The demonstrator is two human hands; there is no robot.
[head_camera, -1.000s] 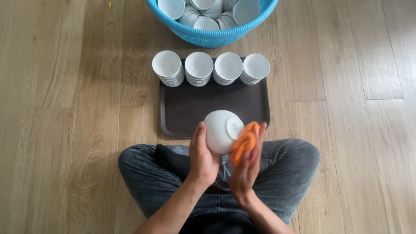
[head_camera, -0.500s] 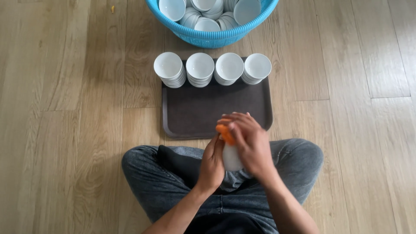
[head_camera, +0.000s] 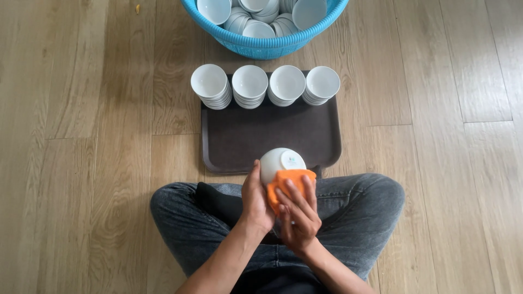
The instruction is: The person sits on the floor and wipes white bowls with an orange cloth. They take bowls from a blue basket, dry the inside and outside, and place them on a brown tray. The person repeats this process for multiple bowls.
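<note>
I hold a small white bowl [head_camera: 279, 161] bottom-up above my lap, just at the near edge of a dark brown tray [head_camera: 269, 136]. My left hand [head_camera: 255, 198] grips the bowl's left side. My right hand [head_camera: 297, 215] presses an orange cloth [head_camera: 284, 185] against the bowl's near side, fingers spread over the cloth. The bowl's base faces the camera.
Several stacks of white bowls [head_camera: 249, 84] line the tray's far edge. Beyond them stands a blue plastic basket [head_camera: 261, 46] filled with more white bowls. I sit cross-legged in grey jeans [head_camera: 359, 209] on a light wooden floor [head_camera: 87, 136].
My right hand with the cloth has come down from over the bowl to its near side. The bowl has tilted back so its base shows again.
</note>
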